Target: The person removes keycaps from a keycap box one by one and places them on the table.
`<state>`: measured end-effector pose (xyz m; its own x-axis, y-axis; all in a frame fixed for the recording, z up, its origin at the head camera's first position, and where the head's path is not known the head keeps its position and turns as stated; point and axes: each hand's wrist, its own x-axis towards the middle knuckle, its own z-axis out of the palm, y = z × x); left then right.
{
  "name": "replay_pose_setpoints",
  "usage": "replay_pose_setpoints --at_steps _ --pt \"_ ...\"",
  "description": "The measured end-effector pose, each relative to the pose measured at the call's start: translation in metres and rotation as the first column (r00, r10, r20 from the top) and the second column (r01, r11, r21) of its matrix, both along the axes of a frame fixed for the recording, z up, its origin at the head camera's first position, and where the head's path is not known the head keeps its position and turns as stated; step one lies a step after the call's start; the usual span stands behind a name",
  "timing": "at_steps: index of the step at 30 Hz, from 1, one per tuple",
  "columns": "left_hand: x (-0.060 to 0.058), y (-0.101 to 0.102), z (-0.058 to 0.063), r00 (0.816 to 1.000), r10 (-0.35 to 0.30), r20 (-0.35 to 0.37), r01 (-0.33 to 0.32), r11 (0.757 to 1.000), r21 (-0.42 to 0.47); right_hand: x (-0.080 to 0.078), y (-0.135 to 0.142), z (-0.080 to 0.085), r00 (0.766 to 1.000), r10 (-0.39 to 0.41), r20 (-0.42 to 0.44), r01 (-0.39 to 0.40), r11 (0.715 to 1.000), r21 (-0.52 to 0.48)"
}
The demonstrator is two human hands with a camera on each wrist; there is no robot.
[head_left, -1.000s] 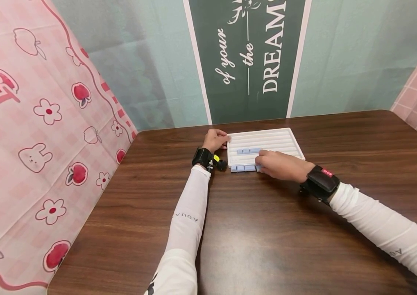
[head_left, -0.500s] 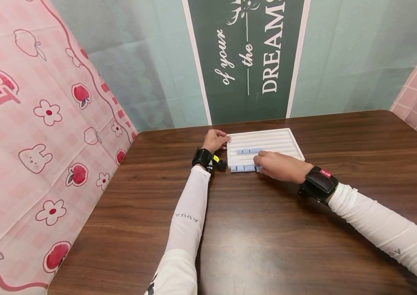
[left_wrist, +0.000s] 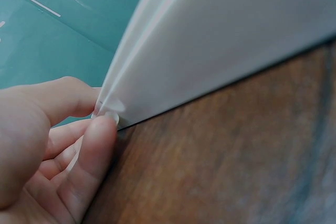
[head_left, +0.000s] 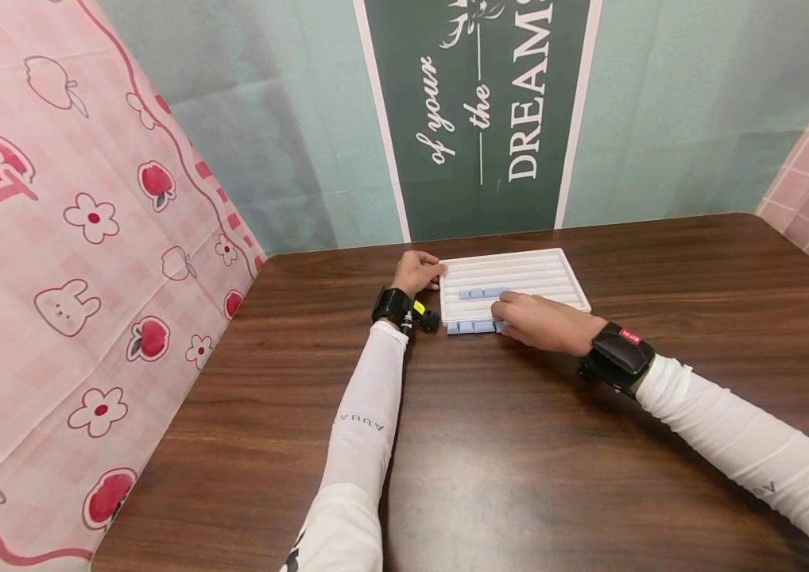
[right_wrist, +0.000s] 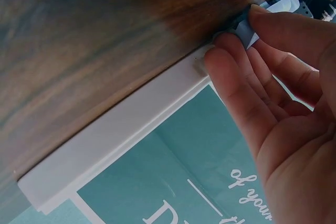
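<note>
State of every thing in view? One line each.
White tray: lying flat, partly filled
Inner blue keycaps: lined up in one groove
Outer blue keycaps: lined up along the tray's near edge
Left hand: pinching the tray's left edge
Right hand: pinching a keycap
Black wristbands: worn

The right hand (head_left: 546, 321) hides the right end of the front row of blue pieces (head_left: 483, 326). The left-wrist view crops the white tray (left_wrist: 210, 40) and shows the tabletop (left_wrist: 210, 156) blurred.

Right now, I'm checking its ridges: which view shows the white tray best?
Head: only there does the white tray show its ridged inside, partly behind the right hand. Left wrist shows its outside close-up; right wrist, one wall.
</note>
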<state>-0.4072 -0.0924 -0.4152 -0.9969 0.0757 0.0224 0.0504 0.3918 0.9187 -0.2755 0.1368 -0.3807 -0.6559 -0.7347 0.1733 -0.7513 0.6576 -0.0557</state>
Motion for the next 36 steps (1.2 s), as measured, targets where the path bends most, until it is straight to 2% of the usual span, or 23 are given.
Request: replay_pose_setpoints --at_steps 11,23,36 --pt "0.0005 0.0006 0.0009 1.000 -0.001 -0.003 0.001 1.000 -0.006 0.0004 -0.0001 0.0016 1.000 -0.007 0.017 0.007 1.000 -0.004" --pt "-0.0008 0.0000 -0.0008 0.999 -0.025 -0.021 0.026 1.000 0.017 -0.0011 0.0013 -0.0017 1.000 0.021 -0.023 -0.021 1.000 -0.019" --pt "-0.0004 -0.0001 -0.0004 0.999 -0.023 -0.029 0.023 1.000 0.007 -0.0035 0.0024 -0.0014 1.000 0.001 -0.018 -0.002 1.000 -0.024"
